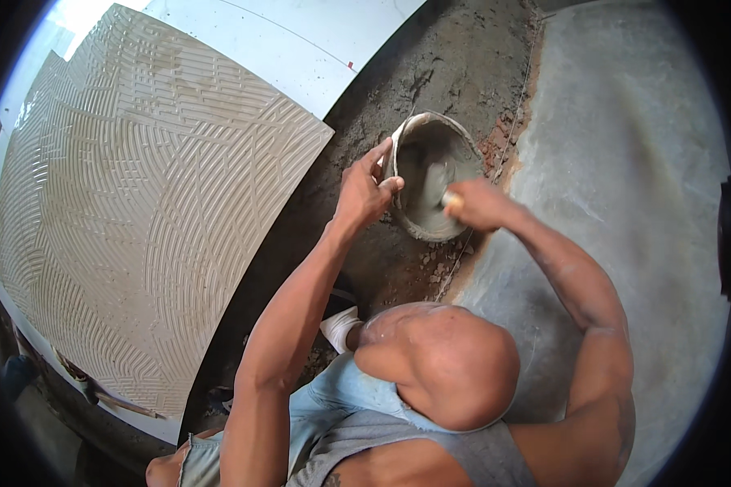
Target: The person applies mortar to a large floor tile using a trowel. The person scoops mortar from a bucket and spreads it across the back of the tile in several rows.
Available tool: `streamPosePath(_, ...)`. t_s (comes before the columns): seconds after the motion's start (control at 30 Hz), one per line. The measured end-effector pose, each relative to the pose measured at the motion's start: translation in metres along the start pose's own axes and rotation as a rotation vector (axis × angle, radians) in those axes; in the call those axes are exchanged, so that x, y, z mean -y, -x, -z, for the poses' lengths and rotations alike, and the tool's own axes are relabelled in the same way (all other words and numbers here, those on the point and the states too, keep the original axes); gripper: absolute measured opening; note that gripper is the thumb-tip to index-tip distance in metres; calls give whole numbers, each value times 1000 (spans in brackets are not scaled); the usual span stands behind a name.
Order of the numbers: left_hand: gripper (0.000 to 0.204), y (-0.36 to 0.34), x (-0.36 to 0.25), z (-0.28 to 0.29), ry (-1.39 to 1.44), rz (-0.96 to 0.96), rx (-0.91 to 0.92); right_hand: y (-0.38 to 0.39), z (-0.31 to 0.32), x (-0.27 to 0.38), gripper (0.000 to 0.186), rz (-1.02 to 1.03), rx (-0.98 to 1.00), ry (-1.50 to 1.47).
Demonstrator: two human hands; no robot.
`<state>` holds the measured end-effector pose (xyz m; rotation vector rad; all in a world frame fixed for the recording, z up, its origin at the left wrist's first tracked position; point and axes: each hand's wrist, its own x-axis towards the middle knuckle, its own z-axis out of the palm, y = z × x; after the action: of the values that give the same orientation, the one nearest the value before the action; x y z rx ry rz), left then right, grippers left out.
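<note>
A mortar-crusted round bucket point(416, 215) sits tilted on rough cement ground, with grey wet mix inside. My left hand point(367, 187) grips its left rim, thumb and fingers on the edge. My right hand point(477, 204), slightly blurred, is closed on a light-handled tool point(439, 178), apparently a trowel, whose end is inside the bucket in the mix. To the left lies a large pale tile point(138, 203) coated in ridged adhesive.
A white board or tile surface point(252, 40) is behind the coated tile. A smooth concrete slab point(617, 138) fills the right, with a string line and rubble along its edge. My bent knee and white-socked foot are below the bucket. Dark tools lie at lower left.
</note>
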<state>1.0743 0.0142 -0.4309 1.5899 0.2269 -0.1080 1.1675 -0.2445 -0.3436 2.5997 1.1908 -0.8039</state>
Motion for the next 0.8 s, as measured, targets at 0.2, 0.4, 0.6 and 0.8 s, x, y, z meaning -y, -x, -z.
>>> streamPosePath(0.2,73,11,-4,13,115,102,-16,-18,85,62,36,-531,322,-468)
streamPosePath(0.4,71,12,-1,18,98,95,-32,-29,97,79,37,-543,536,-581)
streamPosePath(0.6,73,6,-2,9,27,47,-16,1,-3,30,36,108,-108,65)
streamPosePath(0.8,72,7,-17,12,34,118,33,-7,67,52,43,-488,298,-383)
